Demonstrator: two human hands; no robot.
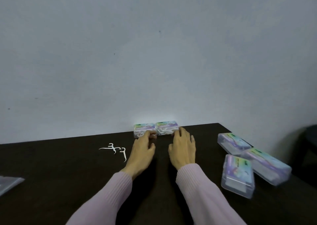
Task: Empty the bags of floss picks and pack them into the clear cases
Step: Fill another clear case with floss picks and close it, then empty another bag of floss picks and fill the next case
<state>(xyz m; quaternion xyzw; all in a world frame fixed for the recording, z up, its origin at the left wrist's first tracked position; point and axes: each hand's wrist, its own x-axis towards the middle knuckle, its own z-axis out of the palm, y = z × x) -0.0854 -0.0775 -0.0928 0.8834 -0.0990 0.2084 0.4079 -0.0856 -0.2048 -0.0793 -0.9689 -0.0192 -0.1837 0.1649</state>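
Two clear cases filled with white floss picks stand side by side against the wall, the left case (143, 128) and the right case (166, 127). My left hand (143, 149) reaches to the left case, its fingertips touching the case's front. My right hand (183, 147) lies with straight fingers against the front right of the right case. A few loose white floss picks (116, 150) lie on the dark table to the left of my left hand.
Three more clear cases with coloured labels (233, 143), (237, 175), (269, 165) lie in a cluster at the right of the dark table (68, 164). A clear plastic bag (8, 184) sits at the left edge. The wall rises right behind the table.
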